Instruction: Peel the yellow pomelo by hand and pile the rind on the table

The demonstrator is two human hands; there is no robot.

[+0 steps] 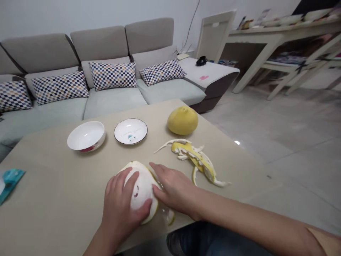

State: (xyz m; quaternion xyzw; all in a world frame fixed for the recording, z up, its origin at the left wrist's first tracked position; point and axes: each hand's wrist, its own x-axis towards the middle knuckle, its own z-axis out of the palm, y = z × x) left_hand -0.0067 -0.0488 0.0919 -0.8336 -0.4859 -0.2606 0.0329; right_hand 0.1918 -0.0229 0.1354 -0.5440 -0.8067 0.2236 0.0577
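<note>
A partly peeled pomelo with thick white pith and a strip of yellow rind lies on the beige table near its front edge. My left hand grips the pomelo from the left, fingers spread over the pith. My right hand comes in from the right, with its fingers pressed on the fruit's upper right side. A heap of torn yellow pomelo peel lies just beyond my right hand. Farther back sits a whole yellow pomelo, untouched by either hand.
A white bowl and a white plate with a dark rim stand on the table's far half. A teal packet lies at the left edge. Behind the table is a grey sofa with checked cushions; a tiled floor lies to the right.
</note>
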